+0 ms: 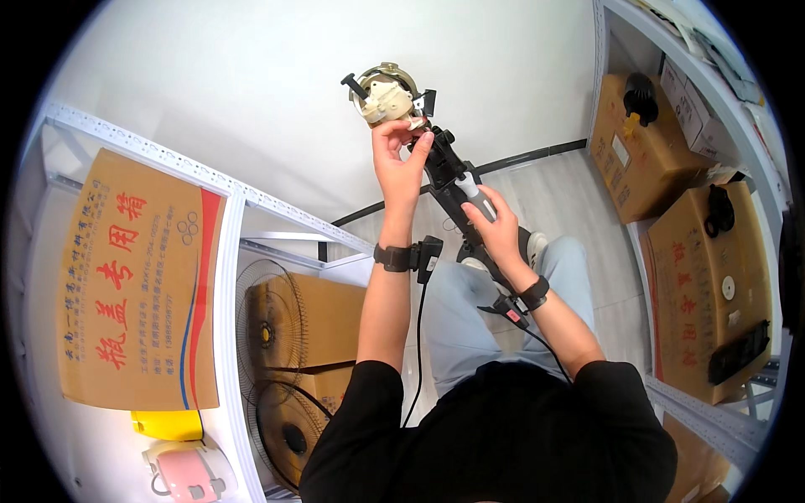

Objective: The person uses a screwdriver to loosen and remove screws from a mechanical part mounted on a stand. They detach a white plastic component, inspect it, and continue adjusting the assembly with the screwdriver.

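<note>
A: What are the hands gripping?
B: The left hand (399, 163) is pinching the beige plastic motor unit (386, 96), raised at chest level. The right hand (495, 225) is clasping the black stand neck (449, 178).
A: Containers?
B: Cardboard boxes (134, 285) are sitting on metal shelving (226, 277); their contents are not showing.

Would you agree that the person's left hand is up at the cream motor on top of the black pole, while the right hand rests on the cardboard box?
Not quite: in the head view the right hand grips the black pole, not a cardboard box. The left hand is indeed up at the cream motor.
</note>
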Tool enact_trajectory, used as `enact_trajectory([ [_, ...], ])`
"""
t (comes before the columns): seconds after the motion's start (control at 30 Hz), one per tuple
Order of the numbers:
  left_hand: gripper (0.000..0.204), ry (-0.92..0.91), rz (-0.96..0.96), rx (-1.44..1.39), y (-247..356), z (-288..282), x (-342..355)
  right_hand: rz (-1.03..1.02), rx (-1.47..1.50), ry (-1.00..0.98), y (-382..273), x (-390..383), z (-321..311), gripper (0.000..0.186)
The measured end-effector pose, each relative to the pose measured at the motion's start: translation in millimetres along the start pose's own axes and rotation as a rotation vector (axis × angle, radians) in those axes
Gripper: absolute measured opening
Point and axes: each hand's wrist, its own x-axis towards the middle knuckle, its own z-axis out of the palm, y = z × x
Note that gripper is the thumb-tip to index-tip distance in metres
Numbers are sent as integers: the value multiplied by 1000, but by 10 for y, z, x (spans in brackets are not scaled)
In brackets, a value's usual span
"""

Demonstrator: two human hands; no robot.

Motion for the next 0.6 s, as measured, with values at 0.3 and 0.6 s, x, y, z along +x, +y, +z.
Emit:
enact_trajectory([
  [0.3,36,52,-22,-42,50,91,-11,901,1356,-797,450,203,-196,60],
  [0.6,39,17,-29,-47,33,49,9,573,1173,-83,240,24,80,52],
])
